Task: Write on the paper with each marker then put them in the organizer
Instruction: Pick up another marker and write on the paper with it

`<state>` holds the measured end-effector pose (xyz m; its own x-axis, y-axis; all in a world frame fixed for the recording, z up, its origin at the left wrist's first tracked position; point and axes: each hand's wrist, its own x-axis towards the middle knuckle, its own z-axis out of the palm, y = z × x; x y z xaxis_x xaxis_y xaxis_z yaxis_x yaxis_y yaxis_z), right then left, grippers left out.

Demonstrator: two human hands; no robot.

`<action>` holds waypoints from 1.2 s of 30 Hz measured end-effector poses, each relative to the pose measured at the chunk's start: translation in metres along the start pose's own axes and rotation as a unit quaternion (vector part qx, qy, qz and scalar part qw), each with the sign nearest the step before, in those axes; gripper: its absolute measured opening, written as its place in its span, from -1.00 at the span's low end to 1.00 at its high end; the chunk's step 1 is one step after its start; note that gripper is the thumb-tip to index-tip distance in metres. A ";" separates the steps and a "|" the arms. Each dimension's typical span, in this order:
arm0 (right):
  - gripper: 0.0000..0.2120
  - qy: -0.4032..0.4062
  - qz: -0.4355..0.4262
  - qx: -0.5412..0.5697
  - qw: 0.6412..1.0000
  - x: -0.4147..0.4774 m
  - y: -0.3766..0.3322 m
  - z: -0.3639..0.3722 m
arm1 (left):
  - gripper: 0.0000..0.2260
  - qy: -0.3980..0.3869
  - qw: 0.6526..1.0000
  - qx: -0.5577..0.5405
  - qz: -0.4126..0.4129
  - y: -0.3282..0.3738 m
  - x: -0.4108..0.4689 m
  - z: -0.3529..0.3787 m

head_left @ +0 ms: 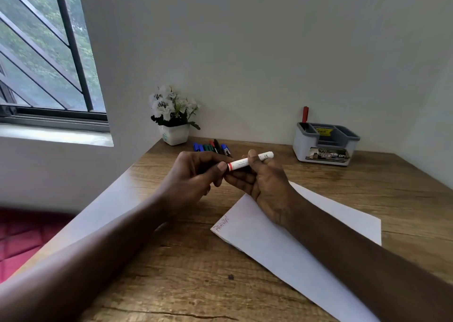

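At frame centre the white marker (239, 163), judged light, rigid and smooth, sits above the table (171, 260), right hand (266, 183) curled round its barrel, left hand (191, 177) pinching its banded end; grip mid-barrel to prevent slipping

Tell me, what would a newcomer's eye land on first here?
The left hand and right hand meet mid-frame above the wooden table, both gripping a white marker with a red band. Under the right forearm lies a white paper with red writing at its corner. By the back wall sit loose markers, white flowers and a grey organizer holding one red marker.
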<state>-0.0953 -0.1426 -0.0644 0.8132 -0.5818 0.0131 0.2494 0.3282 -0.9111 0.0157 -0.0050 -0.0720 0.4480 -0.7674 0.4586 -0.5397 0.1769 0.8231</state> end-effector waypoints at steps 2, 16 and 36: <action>-0.71 0.003 0.003 0.002 1.000 0.000 0.002 0.001 | -0.81 -0.012 1.000 -0.006 -0.019 -0.001 0.000 -0.003; -0.67 0.187 -0.101 -0.022 0.977 0.010 -0.017 -0.031 | -0.75 0.070 0.997 0.006 -0.017 0.000 -0.002 -0.004; -0.58 0.226 -0.123 -0.023 0.966 0.023 -0.012 -0.041 | -0.58 0.003 0.883 0.466 -0.062 -0.019 0.053 0.031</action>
<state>-0.1010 -0.1898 -0.0703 0.4172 -0.9069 0.0591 0.3737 0.1119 -0.9208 0.0279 -0.0676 -0.0739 0.5466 -0.7414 0.3894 -0.8372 -0.4938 0.2351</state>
